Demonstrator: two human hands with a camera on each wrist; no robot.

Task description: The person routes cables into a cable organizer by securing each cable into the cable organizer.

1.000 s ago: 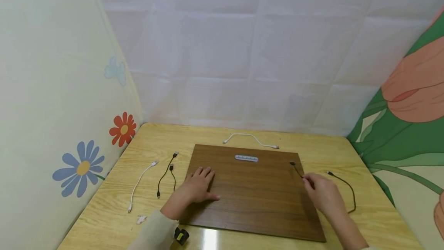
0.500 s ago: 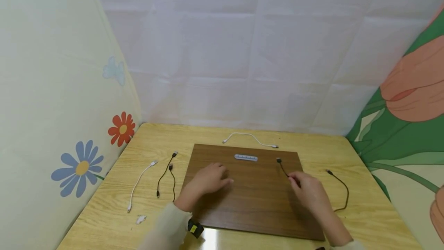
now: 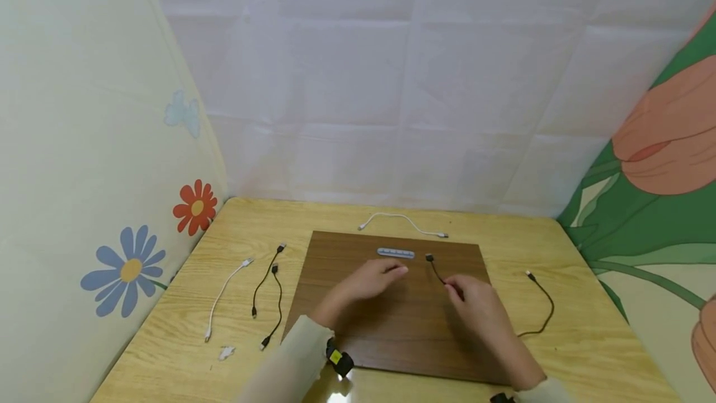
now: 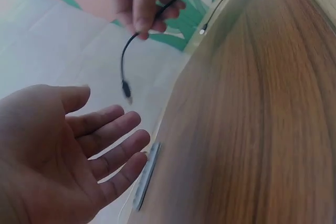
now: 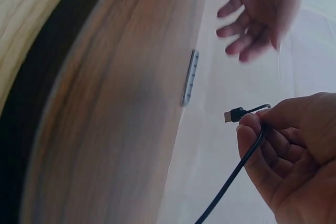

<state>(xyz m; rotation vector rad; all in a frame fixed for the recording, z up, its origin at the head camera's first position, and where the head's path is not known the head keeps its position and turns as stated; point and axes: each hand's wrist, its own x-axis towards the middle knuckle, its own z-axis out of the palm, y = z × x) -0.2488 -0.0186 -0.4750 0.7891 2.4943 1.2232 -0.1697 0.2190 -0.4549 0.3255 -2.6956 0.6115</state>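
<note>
A black USB cable (image 3: 436,269) is pinched between the thumb and fingers of my right hand (image 3: 475,303), over the right part of a brown wooden board (image 3: 414,341). Its USB plug (image 5: 233,115) sticks out past the fingertips. The rest of this cable trails behind the hand, its far end on the table to the right. My left hand (image 3: 371,280) hovers over the board with fingers apart and holds nothing, as the left wrist view shows of its palm (image 4: 52,145). Just beyond it, a pale slotted cable holder strip (image 3: 396,253) lies near the board's back edge.
Behind the board lies a white cable (image 3: 403,216). On the left of the yellow wooden table (image 3: 179,341) are another white cable (image 3: 224,297), two black cables (image 3: 257,288) and a small white scrap (image 3: 226,352). Printed cloths enclose the table's sides and a white one its back.
My right hand has carried the cable leftward over the board, drawing its trailing end along. My left hand has lifted off the board's left side and moved right towards the strip.
</note>
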